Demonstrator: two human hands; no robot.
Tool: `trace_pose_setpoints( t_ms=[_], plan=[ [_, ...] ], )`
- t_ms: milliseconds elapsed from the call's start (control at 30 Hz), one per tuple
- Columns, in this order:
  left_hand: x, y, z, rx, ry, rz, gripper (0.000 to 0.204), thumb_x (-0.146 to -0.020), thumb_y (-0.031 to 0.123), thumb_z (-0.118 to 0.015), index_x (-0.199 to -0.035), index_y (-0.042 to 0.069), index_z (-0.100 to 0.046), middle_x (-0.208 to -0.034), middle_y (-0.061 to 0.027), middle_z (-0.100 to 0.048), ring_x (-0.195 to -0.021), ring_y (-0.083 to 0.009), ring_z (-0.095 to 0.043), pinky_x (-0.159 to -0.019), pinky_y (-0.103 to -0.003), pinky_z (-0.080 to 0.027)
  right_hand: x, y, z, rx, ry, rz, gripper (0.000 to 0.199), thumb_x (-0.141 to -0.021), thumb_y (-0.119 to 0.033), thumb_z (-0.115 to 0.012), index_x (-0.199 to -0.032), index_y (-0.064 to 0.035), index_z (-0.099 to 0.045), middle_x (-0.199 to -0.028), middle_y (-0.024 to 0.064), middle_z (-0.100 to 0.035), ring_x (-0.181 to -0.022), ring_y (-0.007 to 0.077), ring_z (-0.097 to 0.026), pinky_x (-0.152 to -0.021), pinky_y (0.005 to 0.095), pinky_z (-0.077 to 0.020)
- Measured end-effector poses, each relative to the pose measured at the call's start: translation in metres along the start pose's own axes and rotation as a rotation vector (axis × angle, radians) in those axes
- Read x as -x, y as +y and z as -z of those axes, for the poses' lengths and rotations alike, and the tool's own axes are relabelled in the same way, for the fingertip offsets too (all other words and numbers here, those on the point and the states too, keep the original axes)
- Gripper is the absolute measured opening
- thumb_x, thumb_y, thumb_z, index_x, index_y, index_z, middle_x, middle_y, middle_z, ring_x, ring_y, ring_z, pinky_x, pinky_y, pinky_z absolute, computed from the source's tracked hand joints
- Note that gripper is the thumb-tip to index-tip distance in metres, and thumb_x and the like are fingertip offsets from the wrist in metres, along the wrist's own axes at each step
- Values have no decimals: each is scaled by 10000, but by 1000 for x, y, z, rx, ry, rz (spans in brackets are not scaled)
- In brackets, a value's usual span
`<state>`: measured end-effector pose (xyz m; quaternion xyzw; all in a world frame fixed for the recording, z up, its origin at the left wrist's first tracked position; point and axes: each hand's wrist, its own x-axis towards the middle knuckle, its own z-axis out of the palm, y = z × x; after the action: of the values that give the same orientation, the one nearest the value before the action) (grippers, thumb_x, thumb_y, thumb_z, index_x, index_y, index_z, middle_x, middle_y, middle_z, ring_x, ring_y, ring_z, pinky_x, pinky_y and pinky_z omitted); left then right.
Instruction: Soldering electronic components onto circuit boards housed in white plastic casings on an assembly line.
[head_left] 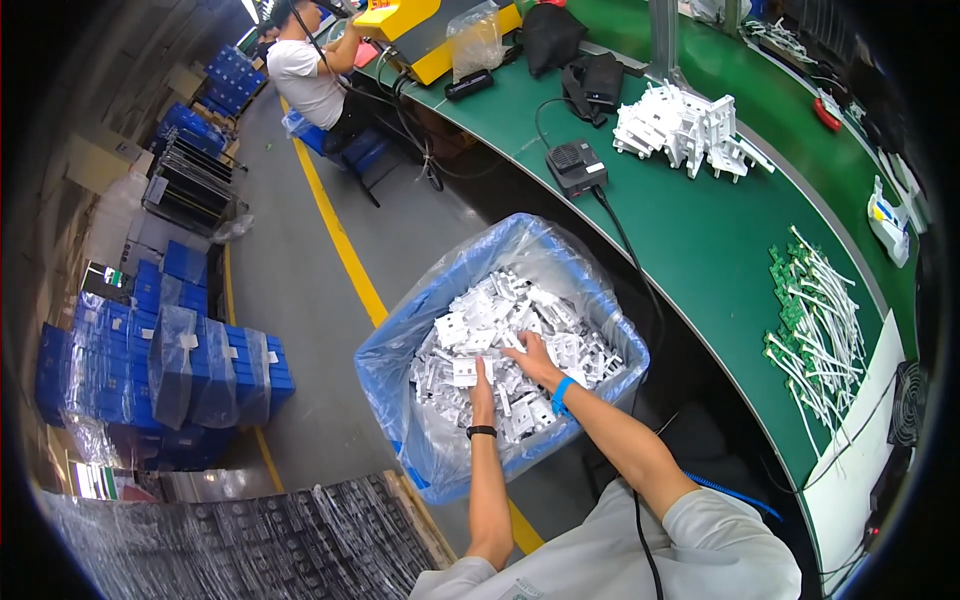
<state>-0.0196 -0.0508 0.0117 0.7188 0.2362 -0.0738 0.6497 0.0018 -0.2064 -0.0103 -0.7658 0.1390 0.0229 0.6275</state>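
Note:
Both of my hands are inside a blue bin lined with clear plastic and filled with loose white plastic parts. My left hand, with a black wristband, grips a white plastic part with small dark holes near the bin's middle. Just to its right, my right hand, with a blue wristband, has its fingers bent around white plastic parts in the pile. Its fingertips are partly hidden among them.
A green workbench curves along the right, bearing a white parts stack, green boards with white cables and a black corded device. Wrapped blue crates stand left. A seated person works at the far bench.

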Motion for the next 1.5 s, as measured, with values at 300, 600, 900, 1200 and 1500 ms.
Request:
trace_pose_setpoints(
  t_ms=[300,600,900,1200,1500],
  plan=[
    [20,-1,-14,113,23,-59,573,-985,272,-684,-1445,-20,-509,-1422,-100,-577,-1260,-218,-547,-1069,-340,-401,6,1,22,131,30,-19,650,-901,-450,-676,-1326,14,-513,-1373,219,-512,-1306,389,-474,-1082,520,-363],
    [15,14,-5,517,-83,204,465,-956,365,-641,-1324,82,-622,-1249,-34,-681,-1122,-206,-650,-995,-372,-488,-1,8,24,377,82,-36,875,-832,-449,-712,-1490,35,-396,-1581,268,-258,-1459,460,-239,-1166,579,-279],
    [5,11,12,467,-122,188,561,-986,487,-574,-1372,80,-596,-1254,-36,-690,-1071,-202,-684,-891,-340,-545,-13,17,32,48,-34,-41,781,-793,-444,-763,-1429,-51,-537,-1452,214,-477,-1392,403,-333,-1159,464,-325],
    [-30,-27,21,433,-87,14,702,-944,375,-675,-1503,40,-415,-1371,-108,-591,-1202,-236,-599,-1034,-361,-450,-13,3,21,-171,-86,-50,802,-828,-320,-780,-1501,-47,-440,-1488,230,-448,-1398,397,-413,-1158,444,-357],
    [-24,-28,-19,197,-14,-64,901,-941,453,-642,-1593,-23,-243,-1650,-198,-255,-1514,-300,-256,-1231,-378,-175,-24,22,31,-425,-261,-165,944,-823,-235,-761,-1606,-43,-269,-1600,227,-347,-1488,359,-330,-1215,392,-273]
  ],
)
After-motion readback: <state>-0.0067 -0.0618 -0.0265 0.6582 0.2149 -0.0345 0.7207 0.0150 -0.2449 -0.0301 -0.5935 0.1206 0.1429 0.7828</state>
